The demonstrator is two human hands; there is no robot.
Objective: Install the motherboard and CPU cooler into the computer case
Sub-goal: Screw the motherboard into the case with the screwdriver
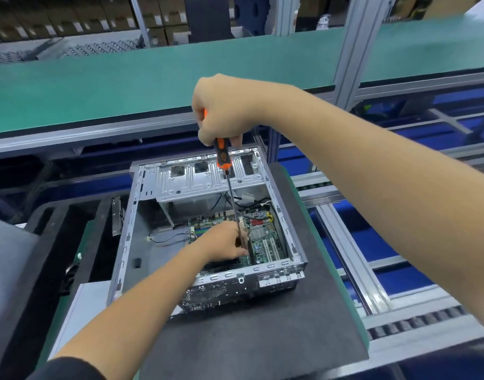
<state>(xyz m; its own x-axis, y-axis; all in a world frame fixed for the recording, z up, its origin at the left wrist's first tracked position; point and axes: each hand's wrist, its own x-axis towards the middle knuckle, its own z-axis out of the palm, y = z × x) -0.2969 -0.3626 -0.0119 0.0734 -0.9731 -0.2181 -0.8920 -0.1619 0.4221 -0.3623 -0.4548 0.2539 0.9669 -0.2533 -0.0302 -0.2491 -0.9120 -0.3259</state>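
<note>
Nearest me, a dark foam mat point(249, 333) lies on the table, and the computer case point(208, 281) sits on it with its open side up. My left hand point(224, 241) reaches down into the case and rests on the motherboard point(265, 239), which lies flat on the case floor toward the right wall. Its fingertips curl in beside the screwdriver shaft, but I cannot tell whether they pinch the shaft or only touch it. The screwdriver point(226, 171) stands nearly upright, its tip down at the board by my left hand. Higher up, my right hand point(221, 111) is clamped around the orange-and-black handle. Beyond the case runs a green conveyor belt point(153, 80), with stacked cardboard boxes point(57, 20) behind it.
</note>
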